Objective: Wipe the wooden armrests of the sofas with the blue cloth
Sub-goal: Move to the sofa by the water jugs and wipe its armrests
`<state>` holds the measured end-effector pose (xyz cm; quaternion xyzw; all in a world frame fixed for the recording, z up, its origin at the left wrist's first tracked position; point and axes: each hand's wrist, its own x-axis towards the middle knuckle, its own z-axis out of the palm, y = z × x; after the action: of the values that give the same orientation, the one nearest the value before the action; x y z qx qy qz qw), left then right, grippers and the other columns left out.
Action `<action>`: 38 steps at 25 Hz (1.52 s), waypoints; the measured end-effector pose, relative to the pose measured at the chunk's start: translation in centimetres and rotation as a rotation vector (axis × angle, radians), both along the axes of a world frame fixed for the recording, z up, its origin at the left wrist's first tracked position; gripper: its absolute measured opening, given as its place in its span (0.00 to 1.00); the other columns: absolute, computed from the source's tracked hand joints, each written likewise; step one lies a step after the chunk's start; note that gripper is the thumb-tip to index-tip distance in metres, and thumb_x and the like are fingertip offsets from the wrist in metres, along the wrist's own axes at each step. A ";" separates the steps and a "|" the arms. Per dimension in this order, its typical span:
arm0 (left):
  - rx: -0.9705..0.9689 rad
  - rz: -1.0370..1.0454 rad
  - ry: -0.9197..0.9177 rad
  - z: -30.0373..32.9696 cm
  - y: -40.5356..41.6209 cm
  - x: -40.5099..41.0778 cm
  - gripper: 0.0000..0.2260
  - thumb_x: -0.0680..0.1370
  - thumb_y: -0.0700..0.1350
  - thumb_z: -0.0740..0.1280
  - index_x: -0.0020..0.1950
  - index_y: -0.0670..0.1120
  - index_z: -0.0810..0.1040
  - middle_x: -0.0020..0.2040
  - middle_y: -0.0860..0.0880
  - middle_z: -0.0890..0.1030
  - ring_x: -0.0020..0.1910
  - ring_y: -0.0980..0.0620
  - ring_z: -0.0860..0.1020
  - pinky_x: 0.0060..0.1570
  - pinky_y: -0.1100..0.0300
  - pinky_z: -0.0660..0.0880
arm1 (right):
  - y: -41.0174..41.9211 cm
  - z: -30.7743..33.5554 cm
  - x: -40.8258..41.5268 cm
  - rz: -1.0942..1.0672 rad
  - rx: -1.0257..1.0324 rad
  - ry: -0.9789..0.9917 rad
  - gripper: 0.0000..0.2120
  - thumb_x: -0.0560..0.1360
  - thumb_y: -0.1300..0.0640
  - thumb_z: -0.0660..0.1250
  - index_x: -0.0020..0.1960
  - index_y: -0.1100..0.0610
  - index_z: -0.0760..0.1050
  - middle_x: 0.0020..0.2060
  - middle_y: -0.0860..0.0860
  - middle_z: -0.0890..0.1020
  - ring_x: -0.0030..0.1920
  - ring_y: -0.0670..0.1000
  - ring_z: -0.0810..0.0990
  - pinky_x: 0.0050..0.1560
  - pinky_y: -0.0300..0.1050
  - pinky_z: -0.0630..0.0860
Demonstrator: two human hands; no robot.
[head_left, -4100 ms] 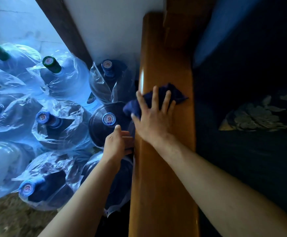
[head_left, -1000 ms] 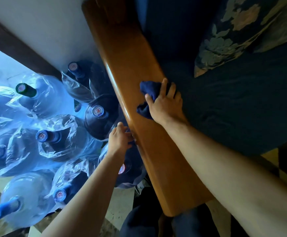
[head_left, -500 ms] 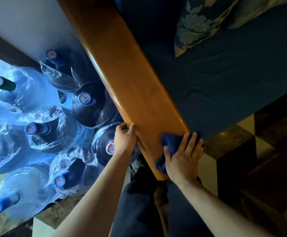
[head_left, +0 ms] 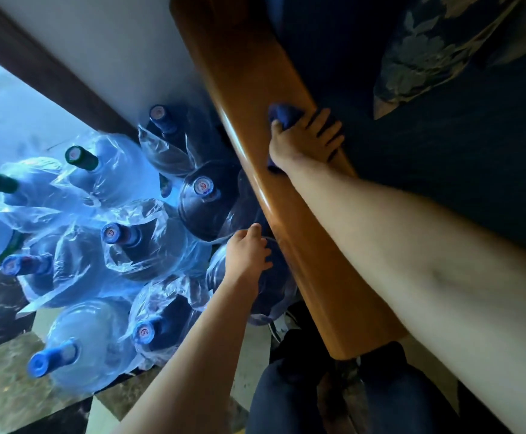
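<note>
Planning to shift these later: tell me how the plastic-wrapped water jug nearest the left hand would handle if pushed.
The jug looks large, so probably heavy if full. Its loose plastic wrap likely slips under the left hand. Standing upright on the floor, it would probably slide rather than roll.

Plastic-wrapped water jugs (head_left: 136, 245) crowd a marble floor (head_left: 8, 399) below a white wall (head_left: 123, 54).

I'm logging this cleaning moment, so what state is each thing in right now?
Right hand: presses the cloth on the armrest, fingers draped over its sofa-side edge.
Cloth: bunched under the right hand.
Armrest: glossy, bare apart from the cloth.
Left hand: loosely curled beside the armrest, holding nothing.
Water bottles: capped, several in plastic bags.
Cushion: lying on the sofa.
</note>
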<state>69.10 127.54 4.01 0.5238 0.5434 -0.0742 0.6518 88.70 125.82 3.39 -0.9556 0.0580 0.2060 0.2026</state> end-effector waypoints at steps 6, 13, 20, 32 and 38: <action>0.145 0.063 0.046 -1.4 3.4 -0.3 0.14 0.80 0.50 0.58 0.41 0.43 0.75 0.45 0.36 0.82 0.42 0.41 0.80 0.48 0.46 0.78 | -2.6 -1.6 -10.7 0.585 -0.055 -0.274 0.40 0.79 0.38 0.60 0.83 0.54 0.49 0.83 0.58 0.48 0.81 0.66 0.44 0.79 0.65 0.46; 0.107 -0.040 0.089 -1.1 -2.0 -2.6 0.13 0.77 0.55 0.57 0.41 0.47 0.72 0.37 0.45 0.77 0.33 0.46 0.74 0.35 0.55 0.73 | -18.6 -1.3 -28.6 0.433 -0.127 -0.187 0.50 0.72 0.40 0.69 0.83 0.59 0.47 0.82 0.60 0.48 0.81 0.65 0.45 0.79 0.65 0.50; 0.124 -0.520 0.176 0.7 -10.8 -8.5 0.19 0.73 0.55 0.62 0.46 0.40 0.80 0.41 0.43 0.85 0.37 0.45 0.81 0.45 0.46 0.81 | -28.4 1.4 -34.4 0.065 -0.181 0.207 0.35 0.79 0.66 0.62 0.82 0.60 0.51 0.79 0.61 0.61 0.76 0.60 0.67 0.73 0.52 0.69; 0.112 -0.671 0.342 5.5 -16.3 -10.5 0.11 0.67 0.48 0.65 0.40 0.40 0.79 0.35 0.42 0.81 0.34 0.42 0.80 0.35 0.48 0.77 | -31.4 5.6 -26.1 0.242 0.188 0.194 0.36 0.78 0.72 0.61 0.82 0.56 0.54 0.83 0.53 0.48 0.80 0.57 0.56 0.77 0.51 0.61; 0.009 -0.836 0.382 8.8 -25.8 -7.4 0.10 0.81 0.46 0.62 0.43 0.44 0.77 0.35 0.42 0.79 0.33 0.44 0.77 0.32 0.59 0.70 | -42.8 7.7 -27.1 -0.440 0.261 0.401 0.15 0.82 0.61 0.58 0.65 0.63 0.76 0.63 0.61 0.80 0.60 0.57 0.81 0.49 0.43 0.72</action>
<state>61.74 101.69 12.79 0.6779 0.3961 -0.4236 0.4518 61.61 83.05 11.14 -0.8265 0.2749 0.3472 0.3476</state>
